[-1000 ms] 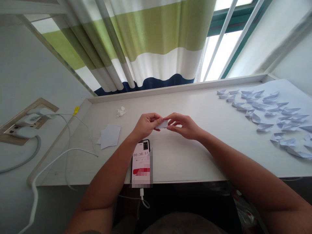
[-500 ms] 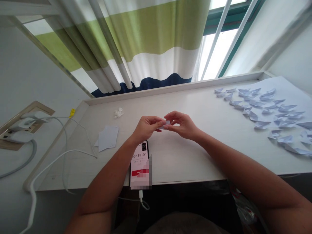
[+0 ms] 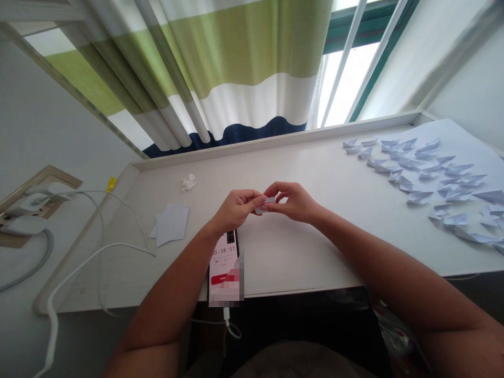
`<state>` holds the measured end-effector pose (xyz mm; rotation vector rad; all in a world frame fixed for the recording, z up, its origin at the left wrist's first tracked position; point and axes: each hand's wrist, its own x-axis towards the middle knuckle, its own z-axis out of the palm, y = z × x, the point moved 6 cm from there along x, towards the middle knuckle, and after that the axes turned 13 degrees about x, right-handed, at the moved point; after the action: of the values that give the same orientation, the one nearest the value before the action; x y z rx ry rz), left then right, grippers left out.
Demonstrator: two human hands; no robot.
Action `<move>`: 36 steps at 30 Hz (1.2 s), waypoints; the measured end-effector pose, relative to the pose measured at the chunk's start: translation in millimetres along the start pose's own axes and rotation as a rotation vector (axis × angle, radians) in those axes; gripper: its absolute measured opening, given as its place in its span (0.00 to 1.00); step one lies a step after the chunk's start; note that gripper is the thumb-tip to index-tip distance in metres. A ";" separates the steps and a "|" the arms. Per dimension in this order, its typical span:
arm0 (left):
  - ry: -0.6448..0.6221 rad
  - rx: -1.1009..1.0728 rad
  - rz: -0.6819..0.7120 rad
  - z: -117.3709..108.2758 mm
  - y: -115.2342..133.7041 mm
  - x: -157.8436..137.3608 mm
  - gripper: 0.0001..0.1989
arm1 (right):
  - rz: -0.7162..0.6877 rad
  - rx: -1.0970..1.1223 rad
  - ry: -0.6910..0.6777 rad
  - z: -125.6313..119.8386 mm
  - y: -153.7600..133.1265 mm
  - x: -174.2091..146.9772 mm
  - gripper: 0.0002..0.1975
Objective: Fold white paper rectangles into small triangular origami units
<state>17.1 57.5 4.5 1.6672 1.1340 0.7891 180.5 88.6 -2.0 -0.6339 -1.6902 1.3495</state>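
Note:
Between my hands, over the middle of the white desk, is a small folded piece of paper (image 3: 269,200). My left hand (image 3: 241,209) pinches its left side with thumb and fingers. My right hand (image 3: 290,201) holds the other side, thumb below and fingers curled above. The fingers hide much of the paper, so its exact fold does not show. Left of my hands lies a small stack of flat paper sheets (image 3: 172,224). Many small folded paper boats (image 3: 427,169) are spread in rows at the right of the desk.
A phone (image 3: 223,270) showing a timer lies by my left forearm, with a cable plugged in. Crumpled tissue (image 3: 188,182) sits at the back left. White cables (image 3: 98,252) run from the wall socket (image 3: 35,205) across the desk's left end. A curtain (image 3: 252,52) hangs behind.
The view has shifted slightly. My right fingers have closed in nearer to my left hand on the folded paper, which both hands still hold.

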 end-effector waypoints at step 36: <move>0.126 0.110 0.008 -2.2 1.8 -2.8 0.23 | 0.040 0.320 0.114 -1.3 2.4 0.8 0.23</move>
<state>14.8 55.4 6.9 1.7332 1.2786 0.8600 181.0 90.6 -4.0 -0.5488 -1.3398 1.5417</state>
